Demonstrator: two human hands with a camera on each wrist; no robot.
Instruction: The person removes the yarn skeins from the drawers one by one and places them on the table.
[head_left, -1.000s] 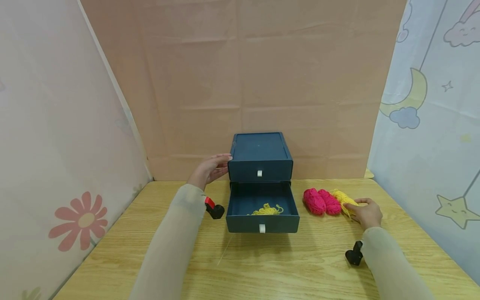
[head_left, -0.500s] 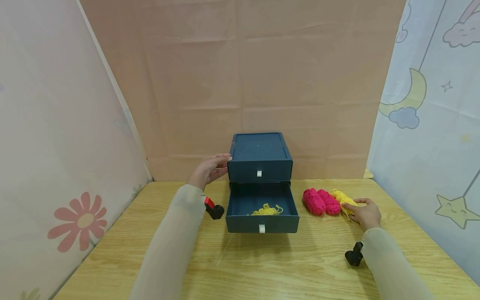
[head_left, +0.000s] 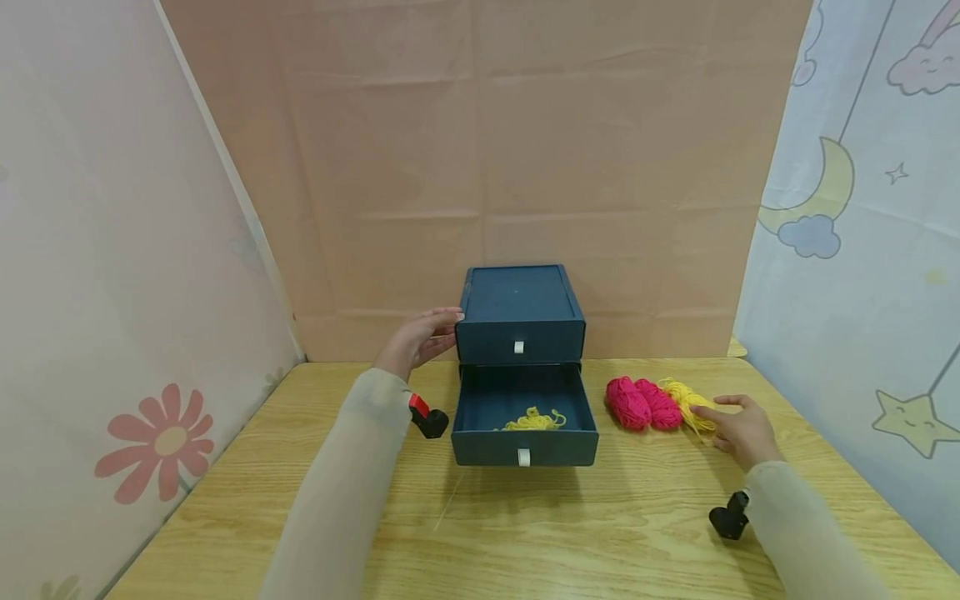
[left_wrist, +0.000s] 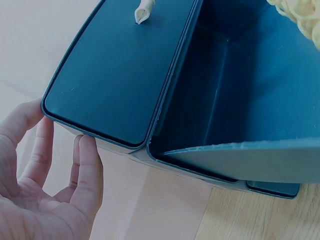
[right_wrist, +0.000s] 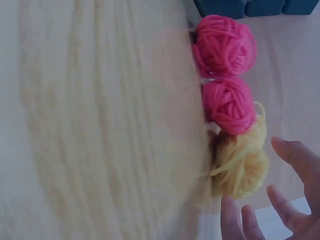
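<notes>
A dark blue drawer unit (head_left: 521, 293) stands at the back middle of the table, one lower drawer (head_left: 487, 448) pulled out with yellow yarn (head_left: 534, 420) inside. My left hand (head_left: 420, 340) rests its fingertips against the unit's upper left side, fingers loosely bent. On the right, two pink yarn balls (head_left: 628, 403) lie in a row with a yellow yarn ball (head_left: 687, 402). My right hand (head_left: 744, 429) is at the yellow ball's right end; in the right wrist view its fingers (right_wrist: 292, 155) are spread beside the ball with nothing between them.
The upper drawer, with a white pull tab (head_left: 519, 347), is closed. Wooden table (head_left: 525, 533) surrounds the unit, with a brown backdrop (head_left: 517, 167) behind. Black wrist cameras (head_left: 729, 517) hang by both sleeves. Printed cloth walls (head_left: 862, 317) flank the table.
My right hand has loosened from the yellow yarn ball and moved slightly right and toward me. The left hand, drawer unit and pink balls have stayed put.
</notes>
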